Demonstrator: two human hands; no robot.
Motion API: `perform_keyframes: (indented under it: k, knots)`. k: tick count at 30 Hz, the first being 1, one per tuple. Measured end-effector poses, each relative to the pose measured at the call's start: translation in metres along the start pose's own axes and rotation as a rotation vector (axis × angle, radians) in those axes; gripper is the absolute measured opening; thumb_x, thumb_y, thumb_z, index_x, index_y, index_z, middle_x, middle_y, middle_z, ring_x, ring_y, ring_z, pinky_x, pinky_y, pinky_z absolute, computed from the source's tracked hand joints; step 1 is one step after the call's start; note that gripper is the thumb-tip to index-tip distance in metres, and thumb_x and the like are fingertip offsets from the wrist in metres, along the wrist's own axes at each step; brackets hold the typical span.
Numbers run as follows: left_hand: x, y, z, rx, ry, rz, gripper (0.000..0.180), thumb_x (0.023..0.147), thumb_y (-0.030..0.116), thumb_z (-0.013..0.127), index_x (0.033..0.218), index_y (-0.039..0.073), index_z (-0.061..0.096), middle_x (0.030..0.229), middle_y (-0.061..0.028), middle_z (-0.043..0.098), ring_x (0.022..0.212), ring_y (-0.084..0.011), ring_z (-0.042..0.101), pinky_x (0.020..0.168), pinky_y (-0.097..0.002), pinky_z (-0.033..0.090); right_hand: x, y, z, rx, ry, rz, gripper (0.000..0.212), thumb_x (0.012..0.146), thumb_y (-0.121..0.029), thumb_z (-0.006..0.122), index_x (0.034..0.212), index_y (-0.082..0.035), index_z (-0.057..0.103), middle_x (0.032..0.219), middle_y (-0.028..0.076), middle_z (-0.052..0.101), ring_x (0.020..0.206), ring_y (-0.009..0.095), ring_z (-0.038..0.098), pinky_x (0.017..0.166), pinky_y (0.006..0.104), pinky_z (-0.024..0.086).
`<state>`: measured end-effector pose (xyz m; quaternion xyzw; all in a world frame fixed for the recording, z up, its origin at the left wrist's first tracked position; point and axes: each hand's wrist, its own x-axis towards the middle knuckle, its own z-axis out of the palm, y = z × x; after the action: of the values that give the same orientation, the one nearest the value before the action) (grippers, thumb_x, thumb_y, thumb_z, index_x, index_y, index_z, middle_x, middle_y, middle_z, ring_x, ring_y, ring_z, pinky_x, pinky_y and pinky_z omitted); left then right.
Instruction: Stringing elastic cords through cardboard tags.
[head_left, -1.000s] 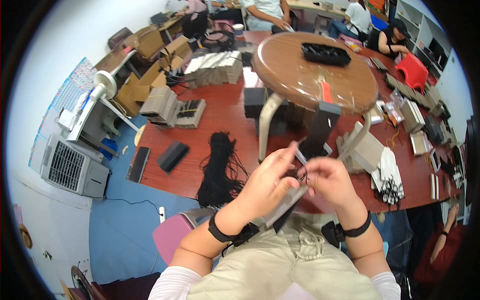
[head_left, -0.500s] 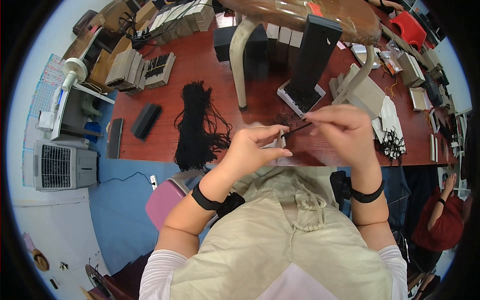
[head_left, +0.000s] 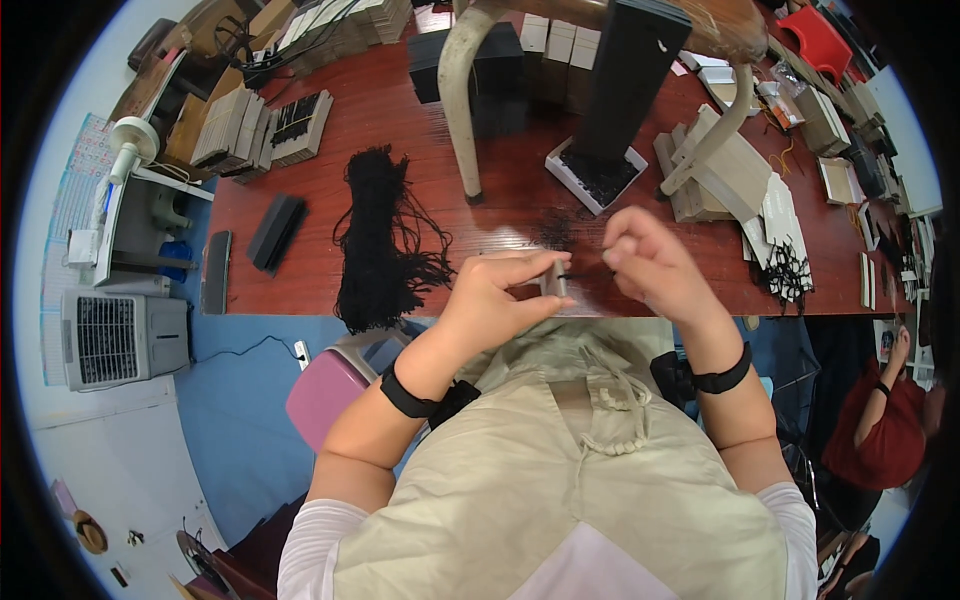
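Note:
My left hand (head_left: pixel 500 295) pinches a small grey board piece (head_left: pixel 556 276) between thumb and fingers, at the table's near edge. A short bit of black cord (head_left: pixel 573 277) sticks out of the piece's right side. To the right, my right hand (head_left: pixel 650 265) is raised a little above the table with its fingers curled together. Whether the cord's end is in those fingers is too small to make out. Left of my hands lies a thick bundle of black cords (head_left: pixel 375 240). Just beyond them stands a white tray (head_left: pixel 597 203) with black bits in it.
A tall black block (head_left: pixel 630 75) rises from the tray. A stool (head_left: pixel 458 100) stands on the red table (head_left: pixel 310 215), its legs beyond my hands. Grey board stacks (head_left: pixel 225 130) lie far left, and more boards (head_left: pixel 725 165) right. A co-worker (head_left: pixel 875 430) is at the far right.
The black cord stretched between the piece and my right fingers now shows only as a short bit. My right hand has curled and shifted slightly; the left keeps its pinch.

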<state>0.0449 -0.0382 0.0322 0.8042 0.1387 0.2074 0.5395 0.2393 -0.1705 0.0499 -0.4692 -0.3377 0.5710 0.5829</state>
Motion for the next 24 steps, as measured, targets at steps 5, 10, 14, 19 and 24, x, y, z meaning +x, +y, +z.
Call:
perform_keyframes:
  k: [5, 10, 14, 19, 24]
  knots:
    - [0.005, 0.017, 0.003, 0.211, 0.015, 0.097, 0.045, 0.068, 0.005, 0.077, 0.112, 0.006, 0.065, 0.104, -0.0112, 0.066, 0.084, -0.0151, 0.066, 0.069, -0.0256, 0.056, -0.026, -0.049, 0.034, -0.002, -0.141, -0.433, 0.012, 0.089, -0.004, 0.053, 0.096, -0.006, 0.044, 0.071, -0.002, 0.047, 0.051, 0.003, 0.034, 0.046, 0.0196, 0.029]
    - [0.023, 0.024, 0.003, 0.523, 0.057, 0.341, 0.044, 0.066, 0.004, 0.073, 0.109, 0.007, 0.065, 0.097, -0.0089, 0.065, 0.080, -0.0231, 0.063, 0.065, -0.0303, 0.053, -0.023, -0.060, 0.017, -0.270, 0.130, -0.040, 0.025, 0.087, -0.016, 0.064, 0.103, -0.002, 0.050, 0.061, -0.004, 0.050, 0.051, 0.004, 0.043, 0.046, 0.0203, 0.032]
    - [0.026, 0.029, 0.014, 0.542, -0.022, 0.416, 0.046, 0.065, 0.009, 0.073, 0.110, 0.009, 0.064, 0.101, -0.0071, 0.061, 0.092, -0.0280, 0.058, 0.080, -0.0383, 0.048, -0.019, -0.006, 0.015, -0.567, 0.164, -0.027, 0.019, 0.085, -0.018, 0.066, 0.076, -0.004, 0.057, 0.061, 0.001, 0.055, 0.056, 0.005, 0.047, 0.050, 0.0233, 0.038]
    - [0.002, 0.006, -0.017, 0.590, 0.072, 0.184, 0.043, 0.067, 0.012, 0.077, 0.107, 0.003, 0.064, 0.104, -0.0113, 0.060, 0.095, -0.0284, 0.057, 0.082, -0.0357, 0.046, -0.083, -0.029, -0.062, -0.393, 0.393, -0.014, 0.010, 0.082, -0.015, 0.064, 0.080, -0.005, 0.062, 0.067, -0.003, 0.058, 0.056, 0.005, 0.050, 0.050, 0.0209, 0.040]
    - [-0.018, -0.036, -0.043, 0.631, 0.185, -0.005, 0.013, 0.074, 0.008, 0.071, 0.083, 0.002, 0.063, 0.081, -0.0107, 0.062, 0.081, -0.0273, 0.059, 0.072, -0.0347, 0.046, -0.148, -0.035, -0.156, 0.099, 0.879, -0.389, 0.014, 0.092, -0.021, 0.055, 0.087, -0.007, 0.055, 0.068, 0.002, 0.055, 0.052, 0.009, 0.051, 0.043, 0.0215, 0.037]
